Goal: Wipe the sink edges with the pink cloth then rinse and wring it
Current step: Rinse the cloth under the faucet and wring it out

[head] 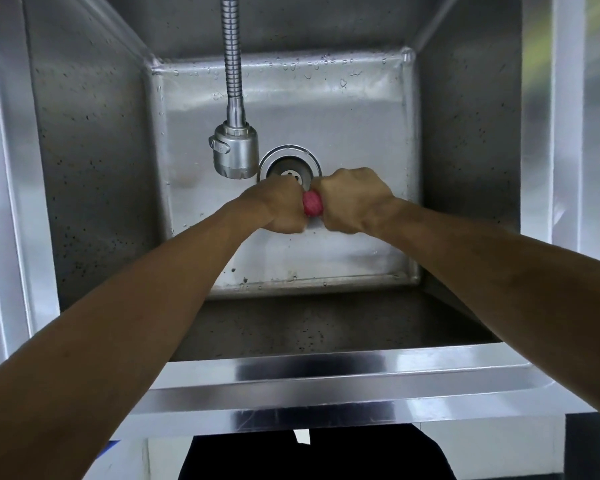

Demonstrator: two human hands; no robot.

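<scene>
over the middle of the deep steel sink (pixel 94 174), whose floor and far wall carry water drops, both arms reach in from the near edge. the faucet (pixel 235 152) hangs just left of the drain (pixel 290 164), no water visibly running. left hand (pixel 280 209) and right hand (pixel 352 202) are clenched fists, side by side, each grasping an end of the cloth (pixel 312 203), rolled tight between them. it looks soft, wet, light and likely slippery; best held at both ends and twisted opposite ways.
</scene>
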